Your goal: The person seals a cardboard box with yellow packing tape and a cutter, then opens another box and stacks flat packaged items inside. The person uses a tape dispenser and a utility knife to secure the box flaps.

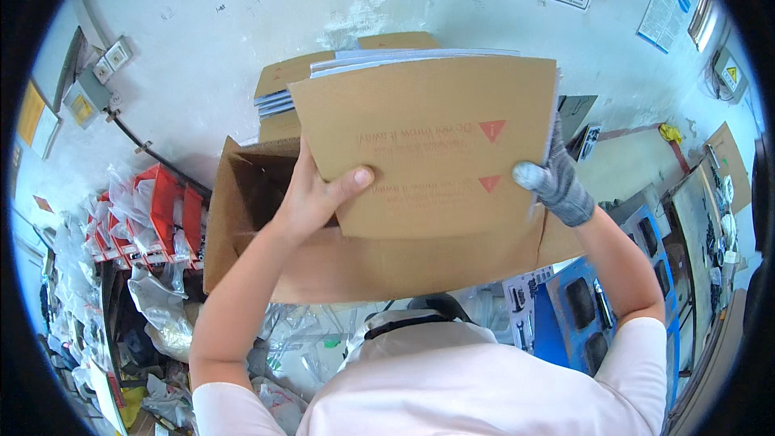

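A flat brown cardboard sheet [428,141] with two red triangles printed on it is held up in front of me, with more flat sheets stacked behind it. My left hand [315,190], bare, grips its lower left edge, thumb on the front face. My right hand [553,178], in a grey knit glove, holds its right edge. Below and behind the sheet stands an open brown cardboard box [242,218]; the sheet's lower edge sits inside its opening. The box's inside is mostly hidden.
Red parts bins [157,210] with clear plastic bags stand at the left. A blue case with black recesses [581,307] lies at the lower right. A white wall [210,32] with a switch box and posted signs is behind. Plastic bags lie below the box.
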The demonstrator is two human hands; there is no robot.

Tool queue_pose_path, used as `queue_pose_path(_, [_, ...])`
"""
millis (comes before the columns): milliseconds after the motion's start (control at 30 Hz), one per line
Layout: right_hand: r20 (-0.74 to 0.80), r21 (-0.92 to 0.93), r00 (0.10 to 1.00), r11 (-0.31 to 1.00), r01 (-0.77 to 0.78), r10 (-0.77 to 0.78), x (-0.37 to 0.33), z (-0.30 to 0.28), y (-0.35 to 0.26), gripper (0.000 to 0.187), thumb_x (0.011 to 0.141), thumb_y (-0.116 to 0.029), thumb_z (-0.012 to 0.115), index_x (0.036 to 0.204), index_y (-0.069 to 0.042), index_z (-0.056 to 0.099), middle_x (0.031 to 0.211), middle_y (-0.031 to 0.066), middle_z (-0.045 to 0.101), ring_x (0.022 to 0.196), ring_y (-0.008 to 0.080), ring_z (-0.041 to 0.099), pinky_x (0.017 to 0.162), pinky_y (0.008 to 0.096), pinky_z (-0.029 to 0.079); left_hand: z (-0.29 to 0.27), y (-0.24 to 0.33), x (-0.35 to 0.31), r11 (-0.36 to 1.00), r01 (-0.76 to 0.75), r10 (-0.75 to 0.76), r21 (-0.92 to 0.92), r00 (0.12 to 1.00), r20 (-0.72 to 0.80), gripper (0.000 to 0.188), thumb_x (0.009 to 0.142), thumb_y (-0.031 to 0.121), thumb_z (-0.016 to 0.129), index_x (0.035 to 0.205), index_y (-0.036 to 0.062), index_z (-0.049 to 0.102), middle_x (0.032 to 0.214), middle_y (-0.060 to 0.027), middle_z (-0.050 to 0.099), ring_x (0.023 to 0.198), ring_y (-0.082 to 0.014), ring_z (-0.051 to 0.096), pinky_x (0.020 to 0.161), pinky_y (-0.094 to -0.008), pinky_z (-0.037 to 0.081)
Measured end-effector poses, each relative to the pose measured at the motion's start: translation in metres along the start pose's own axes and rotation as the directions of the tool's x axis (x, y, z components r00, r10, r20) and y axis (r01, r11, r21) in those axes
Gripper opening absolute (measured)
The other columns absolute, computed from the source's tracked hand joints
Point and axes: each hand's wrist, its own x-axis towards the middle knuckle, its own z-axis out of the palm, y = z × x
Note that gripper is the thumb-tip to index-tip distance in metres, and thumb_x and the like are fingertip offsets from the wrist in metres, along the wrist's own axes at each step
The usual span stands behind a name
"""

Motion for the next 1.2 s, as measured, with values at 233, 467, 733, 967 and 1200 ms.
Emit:
queue_pose_path(233, [0.001,-0.070,1.000,0.997,-0.012,0.012,0.037,-0.007,0.028,0.104,0.062,-0.048,0.085,0.133,-0.004,0.022,0.130,0.0135,0.036,0.125,0.0226,0.034,0.106,0.0404,0.032,-0.012,-0.022,0.050,0.991,-0.090,0.087,0.103,0.996,0.036,0.101,0.075,0.039,0.080,0.143,0.0011,0.017,0.136,-0.0174,0.040,0.128,-0.0260,0.040,0.106,-0.0398,0.036])
queue_pose_path(467, [0.123,0.154,0.966,0.957,-0.245,0.227,-0.019,-0.011,0.040,0.113,0.063,-0.040,0.080,0.146,-0.010,0.010,0.136,0.0132,0.034,0.130,0.0271,0.035,0.107,0.0422,0.035,0.003,-0.010,-0.006,0.983,0.177,-0.184,0.058,0.972,0.150,0.097,0.077,0.041,0.078,0.142,0.0005,0.017,0.137,-0.0152,0.031,0.131,-0.0263,0.032,0.111,-0.0404,0.028])
queue_pose_path(733, [0.377,0.210,0.787,0.783,-0.586,0.488,-0.066,0.001,-0.012,0.113,0.065,-0.053,0.080,0.146,-0.006,0.017,0.140,0.0156,0.038,0.130,0.0267,0.040,0.106,0.0443,0.040,0.019,0.024,-0.088,0.881,0.464,-0.439,-0.096,0.874,0.207,0.097,0.081,0.049,0.072,0.140,-0.0027,0.015,0.133,-0.0197,0.032,0.127,-0.0268,0.036,0.105,-0.0407,0.034])
queue_pose_path(967, [0.404,0.037,0.822,0.890,-0.454,0.402,-0.086,0.012,-0.007,0.119,0.066,-0.045,0.084,0.148,-0.005,0.007,0.144,0.0163,0.029,0.135,0.0280,0.030,0.111,0.0430,0.029,0.013,0.021,-0.113,0.927,0.376,-0.364,-0.016,0.907,0.212,0.082,0.080,0.046,0.073,0.133,-0.0031,0.035,0.127,-0.0156,0.046,0.119,-0.0240,0.045,0.100,-0.0402,0.038])
queue_pose_path(1200, [0.520,-0.217,0.802,0.954,-0.209,0.294,-0.040,0.051,0.005,0.117,0.066,-0.045,0.084,0.149,-0.003,0.012,0.148,0.0203,0.022,0.139,0.0331,0.019,0.116,0.0417,0.012,-0.022,0.015,-0.129,0.935,0.341,-0.339,-0.093,0.940,0.037,0.072,0.077,0.026,0.081,0.131,-0.0004,0.041,0.123,-0.0104,0.054,0.115,-0.0199,0.052,0.098,-0.0355,0.044])
